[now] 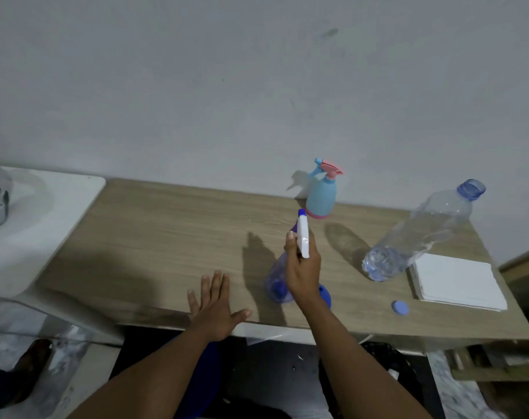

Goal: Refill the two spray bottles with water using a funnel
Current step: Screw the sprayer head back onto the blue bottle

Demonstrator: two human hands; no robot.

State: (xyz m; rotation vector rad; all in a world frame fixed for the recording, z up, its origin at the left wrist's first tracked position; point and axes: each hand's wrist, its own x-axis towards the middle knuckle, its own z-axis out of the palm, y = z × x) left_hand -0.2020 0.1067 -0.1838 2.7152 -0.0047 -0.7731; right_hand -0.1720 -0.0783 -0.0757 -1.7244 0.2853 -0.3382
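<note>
white surface at far left, beside the wooden table, carries a grey object, partly cut off by the frame edge.

left hand: open, fingers spread, palm down, resting flat on the table near the front edge. it holds nothing.

clear spray bottle: stands on the table right of the left hand, blue-tinted, translucent. its white trigger head with a blue nozzle tip points away from the camera.

right hand: closed around the trigger head and neck of the clear spray bottle, thumb on the left side of the head. whether the head is screwed on or lifted free cannot be told.

blue funnel: on the table just behind the right wrist, mostly hidden; only a curved blue edge shows.

light blue spray bottle: upright at the back of the table near the wall, pink base and pink trigger, head fitted.

blue cap: lies flat near the front edge, apart from the other items.

water bottle: clear plastic, uncapped, standing on the table, touching the corner of a stack of white paper to its right.
</note>
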